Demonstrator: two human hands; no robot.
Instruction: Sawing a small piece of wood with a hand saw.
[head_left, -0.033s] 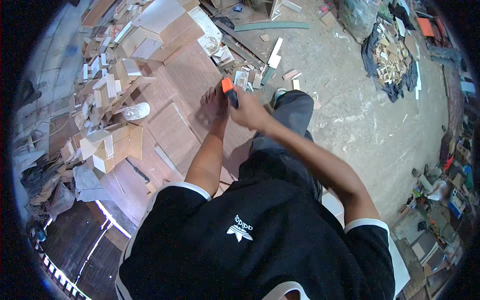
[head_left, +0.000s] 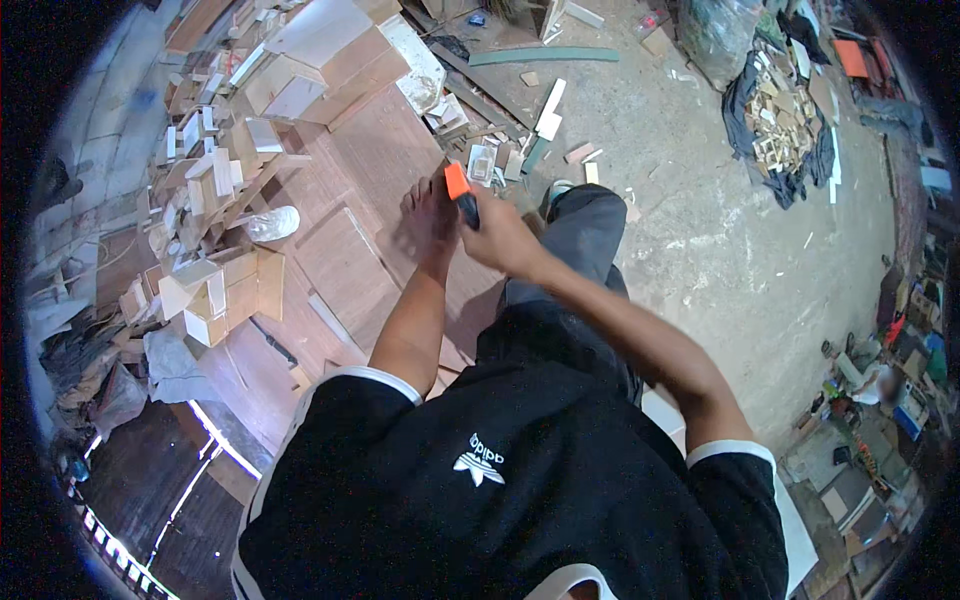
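My right hand [head_left: 495,235] grips an orange-and-black hand tool [head_left: 457,181], held just beside my left hand. My left hand [head_left: 428,212] rests with fingers spread on the pale wooden board [head_left: 352,150], partly shadowed; anything beneath its palm is hidden. A framed panel outline [head_left: 330,260] shows on the wooden surface left of my hands.
Small wooden boxes [head_left: 225,290] and offcuts crowd the left, near a pale white object [head_left: 272,225] and a dark tool [head_left: 275,342]. Scrap strips [head_left: 550,110] lie ahead. A black sheet piled with wood pieces [head_left: 778,125] is upper right; clutter [head_left: 880,390] lines the right.
The orange-and-black tool and my right hand have shifted slightly downward, toward my body. My left hand looks much the same.
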